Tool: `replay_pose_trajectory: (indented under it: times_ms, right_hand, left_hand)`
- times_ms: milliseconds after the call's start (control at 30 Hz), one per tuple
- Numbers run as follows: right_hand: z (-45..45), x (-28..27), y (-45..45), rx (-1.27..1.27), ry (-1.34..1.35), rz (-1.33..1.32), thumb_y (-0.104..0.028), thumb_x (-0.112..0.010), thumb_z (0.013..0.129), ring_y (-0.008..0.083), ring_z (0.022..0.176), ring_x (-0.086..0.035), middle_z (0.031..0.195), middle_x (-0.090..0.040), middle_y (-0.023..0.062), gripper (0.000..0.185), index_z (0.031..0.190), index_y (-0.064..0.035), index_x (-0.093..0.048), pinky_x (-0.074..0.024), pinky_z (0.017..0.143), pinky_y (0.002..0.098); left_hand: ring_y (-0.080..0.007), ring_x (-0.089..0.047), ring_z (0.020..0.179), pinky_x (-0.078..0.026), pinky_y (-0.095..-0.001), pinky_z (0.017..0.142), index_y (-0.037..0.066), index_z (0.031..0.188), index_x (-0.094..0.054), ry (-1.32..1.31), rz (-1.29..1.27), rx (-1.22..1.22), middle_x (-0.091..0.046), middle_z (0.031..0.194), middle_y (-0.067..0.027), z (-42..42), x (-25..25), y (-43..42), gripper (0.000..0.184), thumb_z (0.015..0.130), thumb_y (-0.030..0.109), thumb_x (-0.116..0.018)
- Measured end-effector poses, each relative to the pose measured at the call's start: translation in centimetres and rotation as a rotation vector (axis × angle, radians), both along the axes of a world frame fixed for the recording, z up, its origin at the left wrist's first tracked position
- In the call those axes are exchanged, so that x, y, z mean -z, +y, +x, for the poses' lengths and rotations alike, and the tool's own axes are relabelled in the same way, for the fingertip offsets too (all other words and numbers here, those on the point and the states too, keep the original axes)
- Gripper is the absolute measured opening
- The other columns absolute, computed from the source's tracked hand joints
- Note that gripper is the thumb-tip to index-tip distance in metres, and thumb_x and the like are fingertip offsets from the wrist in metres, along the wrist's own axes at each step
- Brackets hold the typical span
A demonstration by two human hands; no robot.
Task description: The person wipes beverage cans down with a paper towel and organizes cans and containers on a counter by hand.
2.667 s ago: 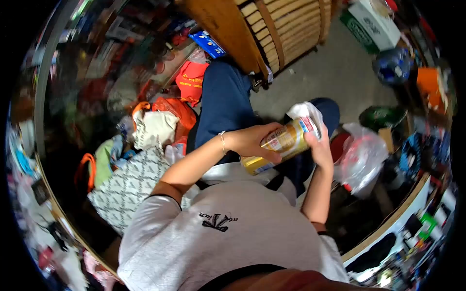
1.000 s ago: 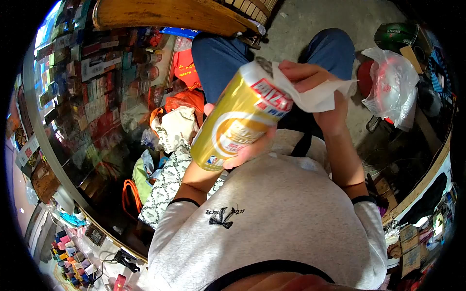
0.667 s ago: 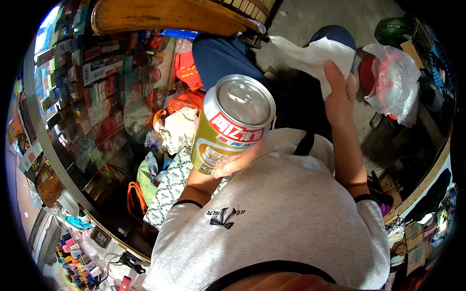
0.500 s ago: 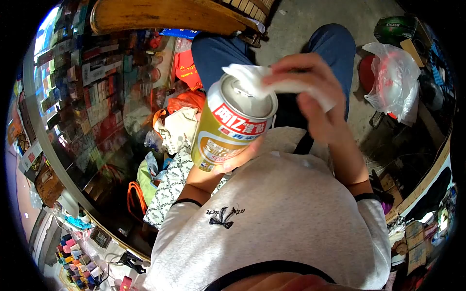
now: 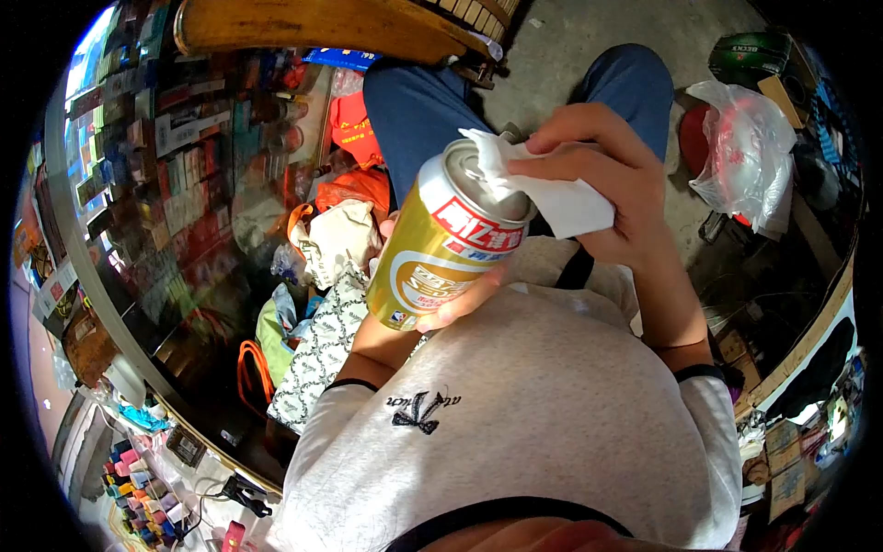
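A gold and white drink can (image 5: 432, 248) with a red printed band is held up in front of my chest, its top tilted to the right and away from me. My left hand (image 5: 464, 302) is wrapped round the can's lower part; the can hides most of its fingers. A folded white tissue (image 5: 566, 204) is pinched in my right hand (image 5: 612, 175). One end of the tissue lies against the can's lid near the rim, and the other end hangs loose below my fingers.
Left stands a glass display case (image 5: 193, 184) full of small packs. Beside it are an orange-red bag (image 5: 354, 190) and a patterned cloth (image 5: 322, 350). A wooden bench (image 5: 322, 28) is at the top. To the right, a clear plastic bag (image 5: 745, 161) lies near a green box (image 5: 750, 57).
The can has shifted slightly right and tilted further. My right hand has slowed from a blur, and the tissue now rests on the lid's right side.
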State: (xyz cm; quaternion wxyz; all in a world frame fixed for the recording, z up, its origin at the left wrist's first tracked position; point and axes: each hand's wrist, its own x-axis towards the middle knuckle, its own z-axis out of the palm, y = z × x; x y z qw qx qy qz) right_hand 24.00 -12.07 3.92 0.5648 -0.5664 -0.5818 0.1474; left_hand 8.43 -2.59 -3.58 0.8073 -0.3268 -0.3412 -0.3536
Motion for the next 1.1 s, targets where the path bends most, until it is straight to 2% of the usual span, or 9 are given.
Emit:
replay_pose_trajectory:
  times_ms: [233,367,600,700,867,933,1000,1033,1100]
  right_hand:
    - [0.8,-0.9,-0.4,-0.094,0.051,0.031,-0.011,-0.063,0.058,0.0219,0.073,-0.055,0.085,-0.057,0.0074,0.018,0.074,-0.0045,-0.058,-0.0425,0.062,0.0294]
    - [1.0,-0.7,-0.7,-0.146,0.174,0.016,-0.007,-0.059,0.060,0.0218,0.071,-0.053,0.084,-0.055,0.0097,0.013,0.070,-0.0025,-0.053,-0.0416,0.062,0.0282]
    - [0.3,0.1,-0.9,-0.114,0.459,-0.025,-0.010,-0.052,0.073,0.0163,0.071,-0.051,0.089,-0.053,0.0112,0.010,0.072,-0.0002,-0.052,-0.0390,0.061,0.0240]
    - [0.5,0.0,-1.2,-0.106,0.491,-0.137,-0.011,-0.051,0.078,0.0147,0.073,-0.050,0.091,-0.053,0.0106,0.013,0.073,0.0006,-0.052,-0.0386,0.064,0.0235]
    - [-0.1,0.5,-1.0,-0.047,0.592,-0.170,-0.013,-0.050,0.083,0.0132,0.077,-0.049,0.094,-0.052,0.0095,0.017,0.076,0.0014,-0.053,-0.0377,0.066,0.0225]
    - [-0.2,0.9,-0.9,-0.037,0.626,-0.168,-0.014,-0.049,0.084,0.0131,0.078,-0.049,0.095,-0.052,0.0093,0.017,0.078,0.0018,-0.054,-0.0375,0.066,0.0224]
    - [-0.1,1.3,-0.9,-0.025,0.621,-0.165,-0.015,-0.049,0.085,0.0119,0.077,-0.049,0.095,-0.052,0.0077,0.019,0.083,0.0028,-0.055,-0.0375,0.066,0.0219]
    - [0.0,1.6,-1.0,-0.025,0.620,-0.165,-0.015,-0.049,0.085,0.0119,0.077,-0.049,0.095,-0.052,0.0077,0.019,0.083,0.0028,-0.055,-0.0375,0.066,0.0219]
    - [0.1,2.0,-1.2,-0.016,0.643,-0.205,-0.015,-0.048,0.085,0.0106,0.076,-0.049,0.093,-0.052,0.0061,0.020,0.087,0.0033,-0.056,-0.0375,0.065,0.0213]
  left_hand:
    - [-0.0373,-0.051,0.102,-0.047,-0.0448,0.082,0.005,0.134,-0.009,-0.198,-0.193,-0.020,-0.043,0.117,-0.0264,3.1,-0.4,-1.8,0.093,0.069,0.018,-0.074]
    - [-0.0357,-0.054,0.098,-0.049,-0.0418,0.079,0.005,0.135,-0.009,-0.264,-0.183,-0.078,-0.046,0.112,-0.0270,3.0,0.9,-2.3,0.091,0.071,0.021,-0.072]
    - [-0.0305,-0.054,0.099,-0.047,-0.0305,0.081,0.006,0.132,-0.018,0.204,0.213,-0.267,-0.047,0.110,-0.0282,-1.2,-0.1,0.1,0.086,0.070,0.037,-0.070]
    - [-0.0316,-0.058,0.090,-0.051,-0.0323,0.071,0.003,0.132,-0.020,0.305,0.350,-0.475,-0.049,0.103,-0.0314,-1.9,-0.4,0.1,0.095,0.065,0.048,-0.070]
    - [-0.0348,-0.053,0.096,-0.050,-0.0357,0.071,-0.003,0.132,-0.021,0.738,0.749,-0.625,-0.045,0.113,-0.0252,-3.8,-3.8,1.3,0.086,0.065,0.029,-0.067]
    - [-0.0355,-0.053,0.097,-0.050,-0.0363,0.071,-0.004,0.132,-0.022,0.827,0.829,-0.655,-0.045,0.115,-0.0240,-4.4,-3.9,2.4,0.085,0.066,0.025,-0.067]
    - [-0.0225,-0.049,0.103,-0.043,-0.0290,0.081,-0.005,0.131,-0.024,0.687,1.233,-0.619,-0.044,0.119,-0.0175,-4.4,-3.4,3.8,0.083,0.065,0.020,-0.068]
    - [-0.0225,-0.049,0.103,-0.043,-0.0290,0.081,-0.005,0.131,-0.024,0.687,1.233,-0.620,-0.044,0.119,-0.0175,-4.3,-3.6,3.9,0.083,0.065,0.020,-0.068]
    - [-0.0122,-0.045,0.104,-0.037,-0.0236,0.086,-0.006,0.130,-0.025,0.599,1.621,-0.752,-0.044,0.119,-0.0127,-3.0,-5.2,4.0,0.079,0.066,0.013,-0.068]
